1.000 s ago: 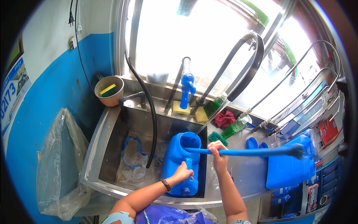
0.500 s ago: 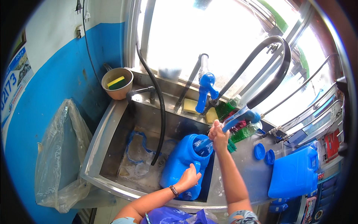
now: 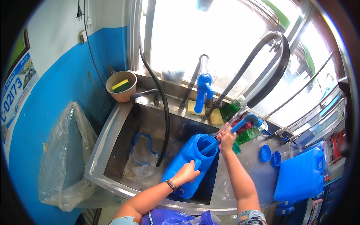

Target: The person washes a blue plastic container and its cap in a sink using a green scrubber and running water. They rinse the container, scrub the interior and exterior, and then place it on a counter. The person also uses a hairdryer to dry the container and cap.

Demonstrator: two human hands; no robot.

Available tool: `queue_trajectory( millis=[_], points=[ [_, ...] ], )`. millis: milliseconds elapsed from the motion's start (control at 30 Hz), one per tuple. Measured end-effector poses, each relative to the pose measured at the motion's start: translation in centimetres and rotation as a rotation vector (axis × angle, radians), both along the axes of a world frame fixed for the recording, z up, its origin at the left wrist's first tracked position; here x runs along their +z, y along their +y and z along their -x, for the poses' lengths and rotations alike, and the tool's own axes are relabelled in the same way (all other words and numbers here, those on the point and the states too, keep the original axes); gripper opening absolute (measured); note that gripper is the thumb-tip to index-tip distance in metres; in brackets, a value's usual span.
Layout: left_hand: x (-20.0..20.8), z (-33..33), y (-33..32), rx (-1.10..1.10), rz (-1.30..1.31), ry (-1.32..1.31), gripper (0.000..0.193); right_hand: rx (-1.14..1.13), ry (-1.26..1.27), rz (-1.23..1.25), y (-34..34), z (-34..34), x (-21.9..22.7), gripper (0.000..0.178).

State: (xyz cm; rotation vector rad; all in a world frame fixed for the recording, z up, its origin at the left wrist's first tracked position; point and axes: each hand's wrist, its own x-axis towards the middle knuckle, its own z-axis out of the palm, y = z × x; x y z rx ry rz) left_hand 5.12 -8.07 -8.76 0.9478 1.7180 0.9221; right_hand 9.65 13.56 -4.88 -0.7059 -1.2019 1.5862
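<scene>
In the metal sink (image 3: 112, 142) a blue plastic jug (image 3: 179, 159) leans, its wide round mouth facing up and away. My left hand (image 3: 186, 173) is closed around the handle on its near side. Just outside the mouth, my right hand (image 3: 227, 139) grips a blue pipe (image 3: 240, 124) with an elbow at its upper end. The pipe's lower part goes into the jug, where its tip is hidden. A thin clear stream, seemingly water, runs from the thick black hose (image 3: 267, 95) down past my right hand.
A thinner black hose (image 3: 165, 127) hangs into the sink beside a bent blue strip (image 3: 132, 150). Behind stand a blue tap (image 3: 204, 84), yellow sponges (image 3: 195, 108) and green bottles (image 3: 249, 133). Rightward are blue caps (image 3: 265, 152) and another blue jug (image 3: 300, 174); a pot (image 3: 127, 95) stands far left.
My right hand has shifted slightly right, away from the jug's mouth, and the pipe's elbow end is closer to it. My left hand stays on the handle. The whole view has shifted a little.
</scene>
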Motion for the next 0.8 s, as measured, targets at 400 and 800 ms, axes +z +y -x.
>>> queue_trajectory(
  millis=[400,800],
  points=[
    [0.5,-0.6,-0.5,0.043,-0.008,0.007,0.037,-0.014,0.086,0.021,0.7,2.2,1.2,0.033],
    [0.8,-0.1,-0.2,0.054,0.010,0.029,0.034,-0.066,0.088,-0.154,2.0,1.9,1.1,0.023]
  ],
)
